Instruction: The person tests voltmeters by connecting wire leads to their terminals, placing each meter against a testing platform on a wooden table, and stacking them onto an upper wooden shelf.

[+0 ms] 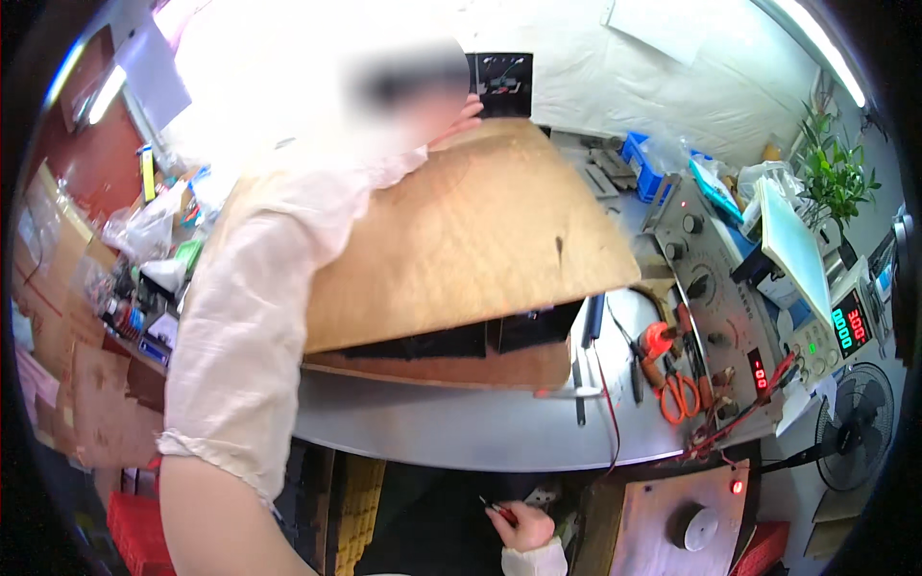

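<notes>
A large light-brown wooden board (461, 240) spans the middle of the bench, over several black flat pieces (423, 343) and a lower brown board (451, 372). My left arm, in a pale sleeve, reaches across it to the far edge. There my left hand (468, 117) shows only some fingers, near a dark square panel (504, 84); a blur covers the rest, so its grip cannot be told. Low in front of the bench, my right hand (523, 528) is closed on a small red-handled tool (499, 514) with a thin pointed tip.
Orange-handled scissors (679, 398), other hand tools and red leads lie at the right, beside a grey instrument panel (715, 298). A black fan (855, 422) stands beyond. A knobbed metal box (682, 523) is below. Clutter and cardboard (96, 384) fill the left.
</notes>
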The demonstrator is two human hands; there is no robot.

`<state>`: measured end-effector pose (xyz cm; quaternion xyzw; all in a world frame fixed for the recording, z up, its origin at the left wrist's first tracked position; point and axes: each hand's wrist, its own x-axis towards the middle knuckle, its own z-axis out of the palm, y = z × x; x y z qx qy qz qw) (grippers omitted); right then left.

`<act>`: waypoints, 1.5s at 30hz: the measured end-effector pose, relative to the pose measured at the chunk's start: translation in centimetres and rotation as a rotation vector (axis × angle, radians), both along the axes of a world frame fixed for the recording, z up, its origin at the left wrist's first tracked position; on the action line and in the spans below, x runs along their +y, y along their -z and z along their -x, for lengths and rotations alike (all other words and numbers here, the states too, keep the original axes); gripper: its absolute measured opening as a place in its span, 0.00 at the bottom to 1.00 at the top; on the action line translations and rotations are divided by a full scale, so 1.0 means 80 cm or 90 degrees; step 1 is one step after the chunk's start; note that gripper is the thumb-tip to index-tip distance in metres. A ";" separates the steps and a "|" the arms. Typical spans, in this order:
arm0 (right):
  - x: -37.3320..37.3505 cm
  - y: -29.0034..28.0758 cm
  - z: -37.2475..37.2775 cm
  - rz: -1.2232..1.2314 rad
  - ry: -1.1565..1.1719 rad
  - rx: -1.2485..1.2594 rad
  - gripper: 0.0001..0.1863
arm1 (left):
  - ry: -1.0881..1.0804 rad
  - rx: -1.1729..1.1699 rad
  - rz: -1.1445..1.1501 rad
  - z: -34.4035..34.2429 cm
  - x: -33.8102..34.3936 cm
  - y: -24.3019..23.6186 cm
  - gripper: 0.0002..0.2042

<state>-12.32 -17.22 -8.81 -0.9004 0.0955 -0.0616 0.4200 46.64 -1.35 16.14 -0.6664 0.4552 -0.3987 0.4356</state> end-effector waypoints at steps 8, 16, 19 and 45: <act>-0.012 0.041 0.002 0.023 0.070 0.036 0.11 | -0.069 -0.003 -0.041 -0.074 -0.087 0.010 0.37; -0.010 0.030 -0.030 0.035 0.002 0.020 0.11 | 0.090 0.056 -0.064 0.013 0.006 -0.008 0.32; -0.018 0.022 -0.026 0.035 0.008 -0.010 0.11 | 0.056 0.117 -0.069 0.128 0.047 -0.010 0.32; 0.029 -0.082 0.047 0.115 -0.060 -0.160 0.10 | 0.181 0.496 0.981 0.381 0.252 0.039 0.49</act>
